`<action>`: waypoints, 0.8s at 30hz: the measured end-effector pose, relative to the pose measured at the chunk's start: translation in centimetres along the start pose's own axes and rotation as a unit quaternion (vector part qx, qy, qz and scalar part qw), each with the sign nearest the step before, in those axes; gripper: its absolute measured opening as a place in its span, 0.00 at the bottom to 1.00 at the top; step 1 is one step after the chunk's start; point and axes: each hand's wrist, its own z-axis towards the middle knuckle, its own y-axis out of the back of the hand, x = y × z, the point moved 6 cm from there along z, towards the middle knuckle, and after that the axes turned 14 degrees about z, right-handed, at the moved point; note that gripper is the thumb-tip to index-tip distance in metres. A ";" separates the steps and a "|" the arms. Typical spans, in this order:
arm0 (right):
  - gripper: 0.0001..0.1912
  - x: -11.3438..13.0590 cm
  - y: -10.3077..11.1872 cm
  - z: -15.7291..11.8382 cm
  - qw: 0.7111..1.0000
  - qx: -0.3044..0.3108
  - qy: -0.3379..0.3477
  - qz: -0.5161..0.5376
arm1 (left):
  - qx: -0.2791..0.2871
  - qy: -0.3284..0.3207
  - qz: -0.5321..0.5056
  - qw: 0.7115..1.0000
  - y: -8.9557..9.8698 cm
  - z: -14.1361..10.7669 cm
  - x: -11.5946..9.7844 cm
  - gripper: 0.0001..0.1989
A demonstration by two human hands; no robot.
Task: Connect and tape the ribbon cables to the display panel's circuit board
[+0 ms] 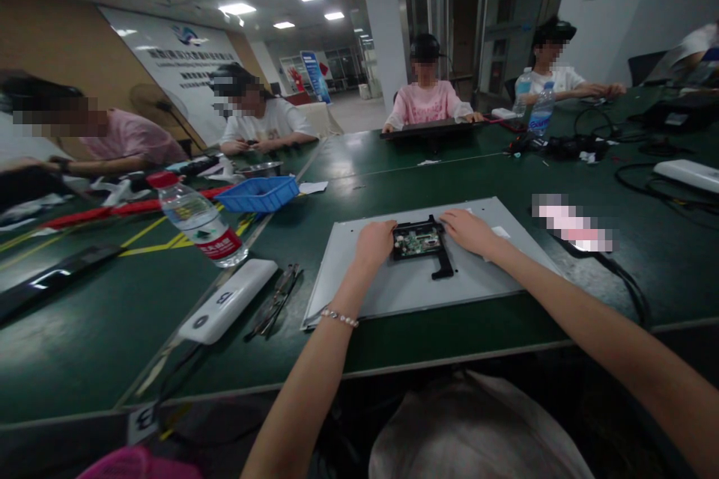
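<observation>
A flat grey panel (359, 288) lies on the green table in front of me. On it sits a black plastic frame (442, 263) around a green circuit board (416, 241). My left hand (375, 243) is at the frame's left side, its fingers curled against the edge. My right hand (467, 230) touches the frame's upper right corner, fingers bent together. The fingertips of both hands are small and partly hidden. A beaded bracelet circles my left wrist.
Left of the panel are glasses (275, 301), a white power bank (229, 302), a water bottle (199, 224) and a blue tray (261, 194). A phone (573, 224) with a cable lies right. Several people sit around the table (371, 179).
</observation>
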 end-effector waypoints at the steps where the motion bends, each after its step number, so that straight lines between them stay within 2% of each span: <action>1: 0.20 0.1 0.0 0.0 1.000 0.003 -0.001 0.001 | 0.003 -0.005 0.003 1.000 0.0 -0.1 -0.1 0.17; 7: 0.19 0.1 0.2 -0.1 1.000 -0.002 -0.014 0.002 | 0.027 -0.047 0.018 0.998 0.4 -0.5 -1.5 0.19; 11: 0.19 -0.1 -0.1 0.0 1.000 -0.009 -0.013 -0.001 | 0.039 -0.039 -0.028 0.998 0.5 -1.2 -2.3 0.24; 14: 0.18 -0.1 -0.1 0.0 1.000 -0.013 -0.017 0.001 | 0.027 -0.029 -0.025 0.999 0.2 -1.8 -3.0 0.26; 18: 0.19 -0.5 0.9 0.1 0.999 -0.033 -0.034 0.019 | 0.013 -0.016 -0.011 1.000 -0.5 -2.1 -3.3 0.27; 21: 0.18 -1.3 2.0 0.2 0.997 -0.058 -0.047 0.032 | 0.021 -0.024 -0.025 0.999 -0.8 -1.9 -3.3 0.28; 24: 0.18 -2.0 2.5 0.2 0.997 -0.055 -0.038 0.046 | 0.034 -0.029 -0.039 0.998 -0.8 -1.7 -3.0 0.28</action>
